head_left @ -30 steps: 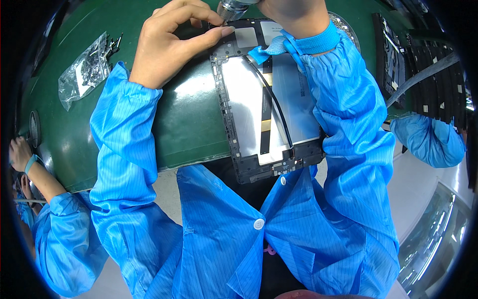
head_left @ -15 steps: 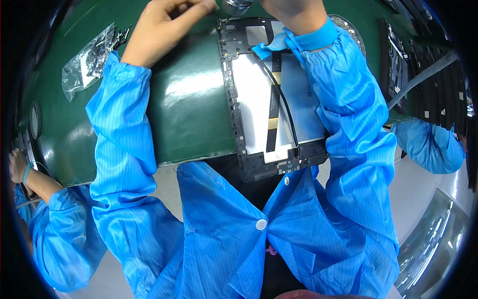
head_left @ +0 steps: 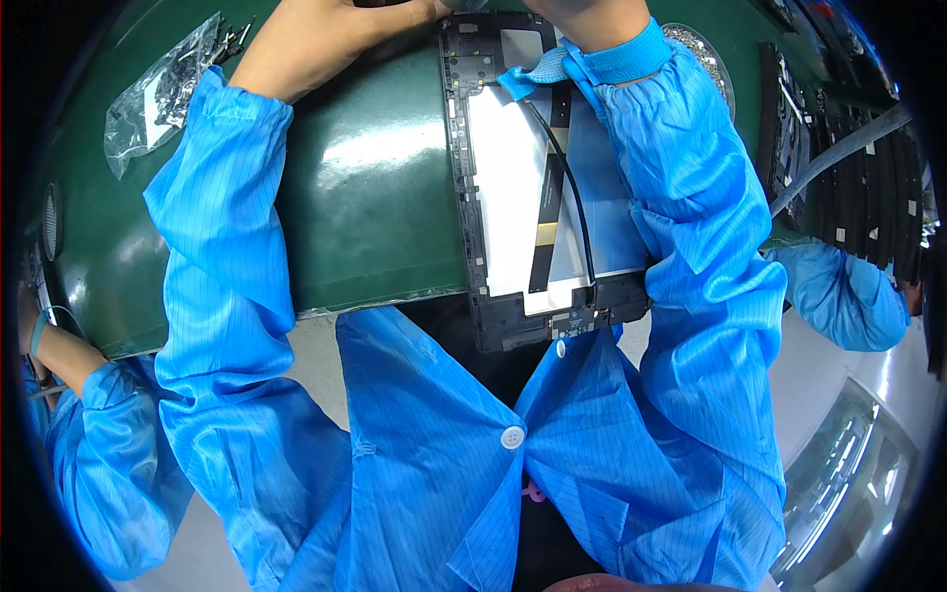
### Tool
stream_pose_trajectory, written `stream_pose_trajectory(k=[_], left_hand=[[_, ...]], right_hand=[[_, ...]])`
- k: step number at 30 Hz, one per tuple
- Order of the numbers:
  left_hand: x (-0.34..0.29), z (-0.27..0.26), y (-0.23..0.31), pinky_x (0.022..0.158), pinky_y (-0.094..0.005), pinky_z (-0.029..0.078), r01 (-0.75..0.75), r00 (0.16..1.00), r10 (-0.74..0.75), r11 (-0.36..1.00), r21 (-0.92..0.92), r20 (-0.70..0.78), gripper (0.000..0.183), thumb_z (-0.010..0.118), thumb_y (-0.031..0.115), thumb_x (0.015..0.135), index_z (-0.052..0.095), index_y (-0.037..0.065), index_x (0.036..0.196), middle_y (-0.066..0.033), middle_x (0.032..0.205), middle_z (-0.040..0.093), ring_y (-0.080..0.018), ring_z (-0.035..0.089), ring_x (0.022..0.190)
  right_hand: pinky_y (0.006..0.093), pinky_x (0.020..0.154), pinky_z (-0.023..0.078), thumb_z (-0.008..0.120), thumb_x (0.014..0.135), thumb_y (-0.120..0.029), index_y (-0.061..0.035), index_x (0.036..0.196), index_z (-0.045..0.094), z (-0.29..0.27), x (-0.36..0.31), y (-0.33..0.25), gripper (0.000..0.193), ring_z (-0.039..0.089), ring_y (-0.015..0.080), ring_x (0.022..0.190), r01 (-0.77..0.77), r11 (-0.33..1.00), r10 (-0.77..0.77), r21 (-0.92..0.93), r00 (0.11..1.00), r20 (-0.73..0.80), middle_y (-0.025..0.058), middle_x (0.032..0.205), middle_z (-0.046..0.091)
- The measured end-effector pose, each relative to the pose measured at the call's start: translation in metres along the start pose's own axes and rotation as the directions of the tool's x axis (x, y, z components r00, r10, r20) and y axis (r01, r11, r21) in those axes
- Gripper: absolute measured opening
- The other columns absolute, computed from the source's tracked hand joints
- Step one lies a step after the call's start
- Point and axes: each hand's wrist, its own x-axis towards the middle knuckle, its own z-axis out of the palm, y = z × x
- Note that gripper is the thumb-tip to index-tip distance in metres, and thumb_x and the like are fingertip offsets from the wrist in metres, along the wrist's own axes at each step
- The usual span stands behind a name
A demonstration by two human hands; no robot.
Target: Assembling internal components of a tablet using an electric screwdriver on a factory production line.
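Glossy dark-green work surface [head_left: 375, 187], curved front edge toward the person. Left hand [head_left: 326, 35] and right hand [head_left: 592, 15] both reach the far end of a flat black-framed panel with a silvery-white back [head_left: 513, 197]; fingers cut off at the top edge, so grip cannot be told. Panel lies flat, its near end overhanging the edge. Thin black cable [head_left: 572, 187] runs along it. Clear plastic bag of small parts [head_left: 158, 94] far left; black trays [head_left: 848, 168] far right.

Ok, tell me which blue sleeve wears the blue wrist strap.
The right sleeve, lying over the open device frame; its cuff carries the blue strap. The left sleeve has none.
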Motion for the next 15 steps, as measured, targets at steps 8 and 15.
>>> stream_pose_trajectory(k=[8,15], left_hand=[[0.003,0.007,0.005,0.066,-0.0256,0.047,0.042,0.999,-0.042,0.998,-0.040,-0.015,0.010,0.073,0.005,0.083,0.071,-0.005,0.085,-0.0049,0.082,0.068,-0.0103,0.059,0.073],[0.002,0.008,0.005,0.066,-0.0250,0.047,0.047,0.998,-0.048,0.997,-0.061,-0.027,0.010,0.073,0.005,0.083,0.072,-0.005,0.086,-0.0053,0.080,0.068,-0.0101,0.059,0.072]], right_hand=[[0.0256,0.043,0.044,0.056,0.093,-0.011,0.0025,0.080,0.062,-0.033,0.037,0.055,0.020,0.055,0.0116,0.048,0.592,0.771,-0.636,0.236,0.702,0.321,0.0080,0.074,0.063],[0.0253,0.043,0.043,0.056,0.093,-0.011,0.0024,0.080,0.062,-0.031,0.037,0.056,0.020,0.055,0.0116,0.047,0.625,0.747,-0.662,0.227,0.671,0.334,0.0078,0.074,0.063]])
